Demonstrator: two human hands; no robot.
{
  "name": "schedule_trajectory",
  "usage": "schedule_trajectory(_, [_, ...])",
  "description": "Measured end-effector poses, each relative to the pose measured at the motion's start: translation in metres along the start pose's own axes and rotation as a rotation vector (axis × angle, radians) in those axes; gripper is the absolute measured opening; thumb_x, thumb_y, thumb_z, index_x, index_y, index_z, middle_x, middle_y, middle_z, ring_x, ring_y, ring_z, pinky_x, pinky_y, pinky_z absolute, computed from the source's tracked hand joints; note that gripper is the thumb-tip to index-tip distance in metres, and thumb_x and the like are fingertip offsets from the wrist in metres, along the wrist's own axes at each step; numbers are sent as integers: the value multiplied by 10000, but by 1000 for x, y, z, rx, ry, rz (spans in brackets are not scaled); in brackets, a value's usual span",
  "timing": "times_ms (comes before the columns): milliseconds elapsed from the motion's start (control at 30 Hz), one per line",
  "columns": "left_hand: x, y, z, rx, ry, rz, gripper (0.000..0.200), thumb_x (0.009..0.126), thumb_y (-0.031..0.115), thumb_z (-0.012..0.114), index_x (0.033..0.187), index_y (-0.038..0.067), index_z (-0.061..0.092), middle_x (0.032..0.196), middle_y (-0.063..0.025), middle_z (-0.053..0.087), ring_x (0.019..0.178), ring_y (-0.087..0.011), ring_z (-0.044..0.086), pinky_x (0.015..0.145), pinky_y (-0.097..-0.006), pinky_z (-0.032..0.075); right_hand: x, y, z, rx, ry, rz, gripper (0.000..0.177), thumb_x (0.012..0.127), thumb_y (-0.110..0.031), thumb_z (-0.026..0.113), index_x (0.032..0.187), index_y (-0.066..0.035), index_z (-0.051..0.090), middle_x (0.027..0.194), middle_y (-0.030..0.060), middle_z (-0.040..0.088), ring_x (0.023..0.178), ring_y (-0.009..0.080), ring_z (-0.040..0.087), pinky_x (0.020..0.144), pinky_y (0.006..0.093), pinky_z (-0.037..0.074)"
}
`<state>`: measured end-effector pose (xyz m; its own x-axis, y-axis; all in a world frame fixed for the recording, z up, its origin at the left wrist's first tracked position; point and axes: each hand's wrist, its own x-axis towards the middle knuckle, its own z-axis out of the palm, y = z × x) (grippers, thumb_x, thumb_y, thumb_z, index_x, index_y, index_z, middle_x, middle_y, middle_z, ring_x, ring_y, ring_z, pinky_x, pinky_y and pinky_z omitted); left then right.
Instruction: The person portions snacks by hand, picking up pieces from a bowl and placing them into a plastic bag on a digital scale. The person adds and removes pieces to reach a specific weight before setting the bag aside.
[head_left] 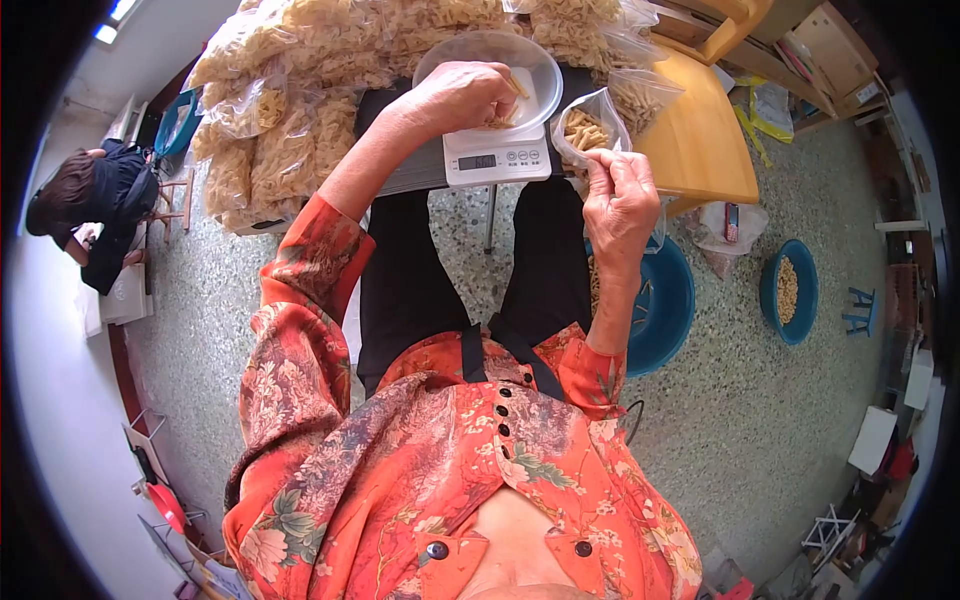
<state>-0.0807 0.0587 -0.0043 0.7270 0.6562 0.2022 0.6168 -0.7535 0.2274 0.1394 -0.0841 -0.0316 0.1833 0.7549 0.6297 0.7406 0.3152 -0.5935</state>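
Note:
My left hand [462, 95] reaches over a clear plastic bowl [545, 68], its fingers curled around a few pale yellow dried sticks [518, 86]. Some more pieces lie under the fingertips, partly hidden. The bowl sits on a white digital scale [497, 168] whose small display is lit; its digits are too small to read surely. Between thumb and fingers, my right hand [622, 200] grips the rim of an open clear plastic bag [600, 108]. Inside the bag are short tan dried sticks [584, 130].
Filled clear bags [300, 130] are piled behind and left of the scale. A wooden chair [705, 130] stands at right. Blue tubs [672, 300] are on the speckled floor, one [812, 290] holding tan pieces. Another person [100, 195] sits at far left.

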Motion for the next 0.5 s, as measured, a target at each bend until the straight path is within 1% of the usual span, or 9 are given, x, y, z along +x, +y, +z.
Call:
schedule_trajectory(33, [0, -2, 2, -2, -2, 1, 71, 751, 74, 709, 816, 103, 708, 918, -68, 628, 878, -298, 665, 785, -410, 537, 0, 1, 1, -5, 0, -8, 103, 858, -54, 747, 959, -58, 730, 903, 110, 644, 789, 302, 679, 695, 398, 552])
schedule_trajectory(67, [0, 0, 2, -7, -16, -11, 48, 764, 59, 677, 778, 103, 689, 941, -72, 650, 904, -306, 667, 768, -412, 533, 0, 1, 1, -11, 0, -17, 104, 858, -54, 747, 960, -58, 730, 903, 109, 645, 788, 301, 679, 695, 398, 553])
schedule_trajectory(100, [0, 2, 1, -11, -29, -25, 76, 777, 43, 645, 740, 104, 670, 965, -76, 672, 929, -314, 670, 751, -414, 529, 0, 1, 1, -11, 0, -17, 104, 858, -54, 747, 960, -58, 730, 903, 109, 645, 788, 301, 679, 695, 398, 553])
schedule_trajectory(233, [1, 1, 1, 7, -42, -17, 48, 769, 57, 655, 752, 100, 671, 959, -75, 671, 913, -317, 669, 748, -420, 531, 0, 1, 3, 4, 4, -6, 102, 857, -59, 749, 958, -59, 731, 906, 108, 646, 789, 302, 680, 693, 398, 553])
schedule_trajectory(333, [0, 3, -2, -19, -1, -8, 43, 771, 68, 655, 781, 100, 682, 953, -68, 670, 911, -315, 666, 754, -419, 534, 0, 0, 3, -6, 4, -13, 103, 857, -64, 751, 958, -58, 732, 906, 108, 648, 790, 303, 680, 694, 399, 553])
schedule_trajectory(400, [0, 5, -4, -53, 115, -34, 79, 792, 90, 721, 871, 89, 716, 879, -72, 640, 848, -256, 676, 761, -385, 540, 0, 0, 2, -15, 6, -25, 103, 857, -66, 752, 958, -57, 733, 906, 108, 648, 791, 304, 679, 695, 400, 553])
schedule_trajectory(433, [0, 4, -6, -52, 117, -33, 79, 792, 90, 721, 871, 89, 716, 879, -72, 640, 848, -256, 676, 761, -385, 540, 0, -1, 3, -18, 4, -20, 104, 858, -67, 751, 959, -57, 734, 905, 109, 648, 790, 305, 679, 695, 401, 552])
schedule_trajectory(500, [1, -1, -6, -378, 225, -57, 56, 830, 93, 712, 882, 78, 726, 842, -61, 708, 777, -226, 685, 722, -364, 548, 0, -1, 3, -19, 3, -18, 104, 858, -69, 751, 960, -56, 734, 905, 111, 648, 789, 306, 678, 696, 402, 551])
